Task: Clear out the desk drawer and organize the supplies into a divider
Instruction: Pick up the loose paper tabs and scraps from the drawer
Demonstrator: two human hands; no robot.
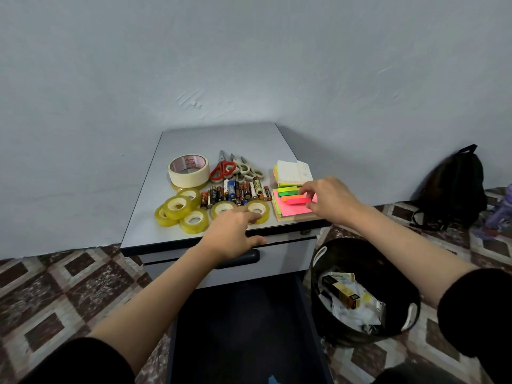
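On the grey cabinet top (221, 139) lie a masking tape roll (189, 170), several clear tape rolls (180, 209), scissors (235, 170), a row of batteries (235, 192) and sticky note pads (293, 173). My left hand (235, 231) reaches over the front edge, its straight fingers touching the clear tape roll (260, 209) nearest the edge. My right hand (329, 200) pinches the end of a red sticky flag strip (297, 201) lying on the pink note pad (291, 210), beside green and orange strips (288, 193). Below, the lower drawer (241, 328) stands pulled out, dark inside.
A black bin (399, 275) with paper and packaging scraps stands on the floor right of the drawer. A black backpack (454, 189) leans against the wall at the right. The upper drawer with its dark handle (249, 257) is nearly closed. Patterned tiles cover the floor.
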